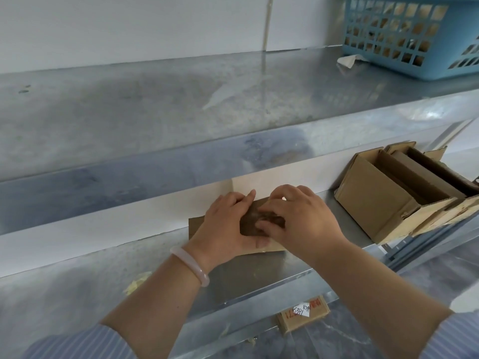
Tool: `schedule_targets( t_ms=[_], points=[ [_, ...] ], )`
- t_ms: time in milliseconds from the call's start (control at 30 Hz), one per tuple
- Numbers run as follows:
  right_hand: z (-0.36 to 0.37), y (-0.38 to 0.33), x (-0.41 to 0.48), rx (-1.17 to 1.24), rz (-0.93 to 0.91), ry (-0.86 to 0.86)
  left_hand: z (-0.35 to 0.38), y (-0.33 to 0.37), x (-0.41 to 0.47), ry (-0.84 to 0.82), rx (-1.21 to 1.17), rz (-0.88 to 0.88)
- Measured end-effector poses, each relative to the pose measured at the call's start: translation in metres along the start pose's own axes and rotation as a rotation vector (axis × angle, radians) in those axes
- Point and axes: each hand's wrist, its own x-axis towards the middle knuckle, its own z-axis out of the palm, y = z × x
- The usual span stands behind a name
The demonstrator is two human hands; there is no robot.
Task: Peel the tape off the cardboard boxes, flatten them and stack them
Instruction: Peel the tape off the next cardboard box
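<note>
A small brown cardboard box (197,225) rests on the middle metal shelf (259,273), mostly covered by my hands. My left hand (228,224) grips it from the left side, thumb along its front edge. My right hand (298,218) lies over its right part with fingers curled, pinching at the top surface near the centre. Whether tape is between the fingers is hidden. An opened cardboard box (375,203) lies tilted on the same shelf to the right, with more opened boxes (435,177) nested behind it.
The upper metal shelf (181,104) overhangs close above my hands. A blue plastic basket (414,35) stands on it at the far right, a scrap of tape (348,60) beside it. A labelled small box (303,316) lies on the floor below. Yellowish scraps (136,282) lie at left.
</note>
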Motion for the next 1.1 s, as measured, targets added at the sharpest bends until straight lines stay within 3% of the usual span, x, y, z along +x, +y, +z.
schedule_targets(
  t_ms=[100,200,367,467,667,833,900,1000,1100],
  points=[
    [0.005,0.002,0.001,0.000,-0.010,0.044,0.001,-0.001,0.000,-0.021,0.008,0.012],
    [0.009,0.001,0.001,0.143,0.153,0.051,0.003,-0.001,-0.002,0.000,0.003,0.020],
    [0.009,0.001,-0.001,0.669,0.570,0.130,0.001,-0.003,-0.007,0.069,-0.046,0.004],
    [0.006,-0.002,-0.001,1.019,0.650,0.219,-0.001,-0.004,-0.010,0.111,-0.084,-0.016],
    [0.005,0.000,0.001,1.456,0.895,0.393,-0.004,-0.006,-0.019,0.160,-0.156,-0.031],
    [0.010,0.012,0.003,1.443,1.006,0.475,-0.006,-0.013,-0.027,0.216,-0.198,-0.040],
    [0.015,0.013,0.000,1.330,0.991,0.452,-0.006,-0.015,-0.030,0.239,-0.215,-0.044],
    [0.020,0.009,-0.005,1.083,0.859,0.389,-0.005,-0.019,-0.034,0.260,-0.250,-0.057],
    [0.022,0.000,-0.008,0.817,0.594,0.280,-0.006,-0.025,-0.037,0.272,-0.265,-0.073]
  ],
)
